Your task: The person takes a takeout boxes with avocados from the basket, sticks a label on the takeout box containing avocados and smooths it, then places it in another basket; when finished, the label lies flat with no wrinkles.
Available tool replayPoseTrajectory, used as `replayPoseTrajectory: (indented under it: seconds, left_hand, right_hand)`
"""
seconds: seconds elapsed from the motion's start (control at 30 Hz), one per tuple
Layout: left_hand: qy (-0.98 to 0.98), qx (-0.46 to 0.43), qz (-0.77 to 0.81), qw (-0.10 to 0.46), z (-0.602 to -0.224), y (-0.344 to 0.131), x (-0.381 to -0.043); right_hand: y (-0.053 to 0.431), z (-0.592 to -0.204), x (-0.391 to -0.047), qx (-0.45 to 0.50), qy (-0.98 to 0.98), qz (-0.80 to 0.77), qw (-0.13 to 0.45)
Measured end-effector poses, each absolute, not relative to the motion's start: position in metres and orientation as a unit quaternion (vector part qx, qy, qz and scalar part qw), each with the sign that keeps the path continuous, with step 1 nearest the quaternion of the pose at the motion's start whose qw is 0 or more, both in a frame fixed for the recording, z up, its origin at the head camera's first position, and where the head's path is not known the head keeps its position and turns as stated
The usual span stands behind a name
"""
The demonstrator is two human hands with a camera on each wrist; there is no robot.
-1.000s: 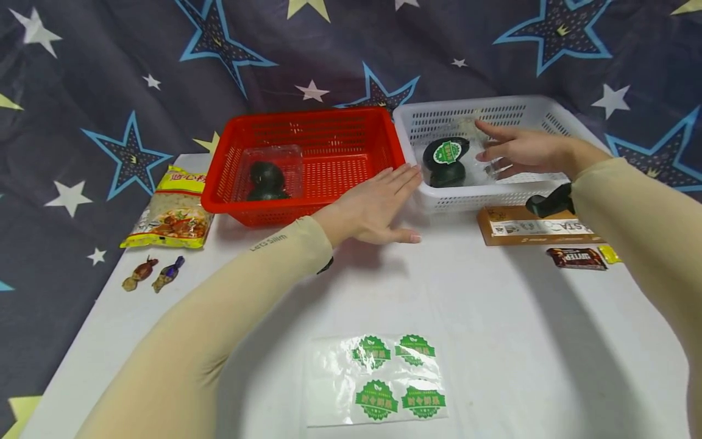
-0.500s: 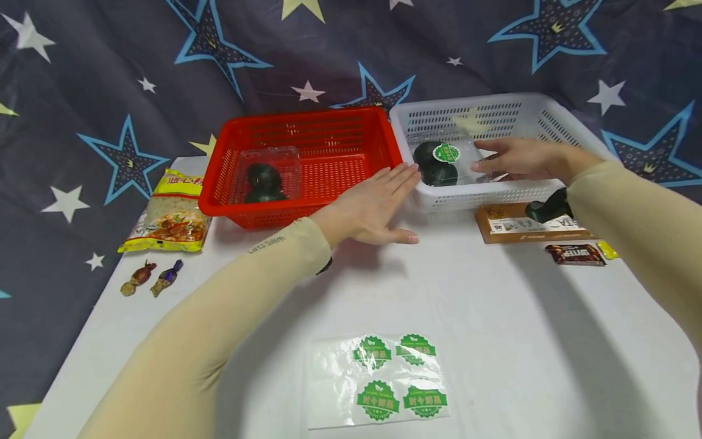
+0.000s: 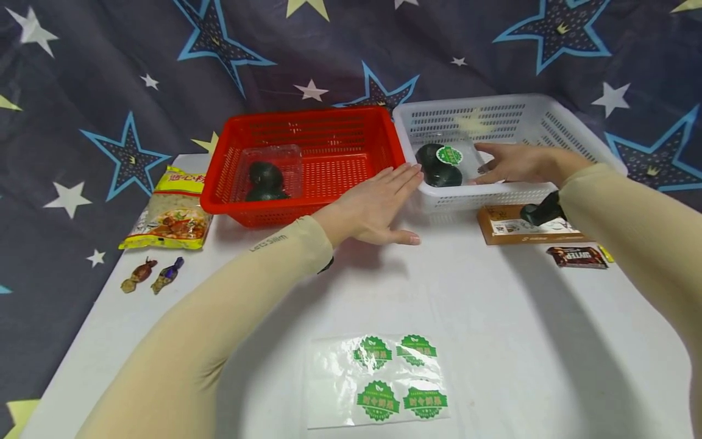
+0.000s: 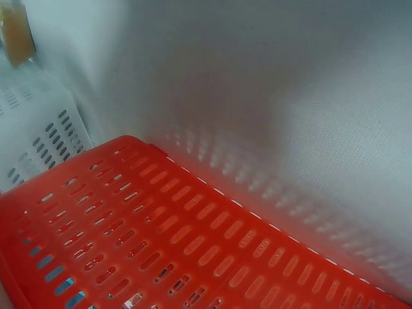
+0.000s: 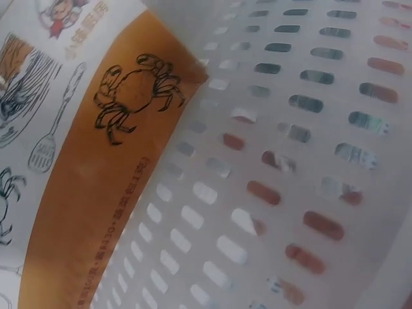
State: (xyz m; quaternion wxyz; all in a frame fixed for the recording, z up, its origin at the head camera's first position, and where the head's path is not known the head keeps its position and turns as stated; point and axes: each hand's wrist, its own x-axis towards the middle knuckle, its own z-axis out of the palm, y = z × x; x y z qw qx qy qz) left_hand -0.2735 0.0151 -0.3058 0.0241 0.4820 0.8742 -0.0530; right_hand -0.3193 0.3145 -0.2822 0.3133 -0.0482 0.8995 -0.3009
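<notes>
My left hand (image 3: 375,204) lies with straight fingers against the front right corner of a red plastic basket (image 3: 263,210), fingertips near the white basket's edge. In the red basket sits a clear plastic box (image 3: 293,164) with two dark green, rounded fruits that look like avocados (image 3: 265,175). My right hand (image 3: 518,161) reaches into the white basket (image 3: 493,194), thumb and fingers at the right side of a second clear plastic box (image 3: 466,149), which it holds. That box contains two similar dark fruits (image 3: 443,175) under a round green sticker (image 3: 450,155). Both wrist views show basket walls, not fingers.
A sheet of green round stickers (image 3: 378,381) lies at the front. Left are a yellow food bag (image 3: 175,213) and two wrapped candies (image 3: 167,274). Right, a brown box (image 3: 504,231) and a dark snack bar (image 3: 578,257) lie before the white basket. A star-patterned cloth hangs behind.
The stickered plastic box has gone from tilted to flat in the white basket, with my right hand lowering alongside it. My left hand has stayed at the red basket's corner.
</notes>
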Motion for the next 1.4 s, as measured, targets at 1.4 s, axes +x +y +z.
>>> replayPoseTrajectory:
  seconds: [1.4]
  left_hand:
    - [0.899,0.437,-0.029,0.032,-0.289,0.005,-0.268]
  right_hand:
    - [0.259,-0.282,-0.304,-0.048,0.962,-0.18,0.201]
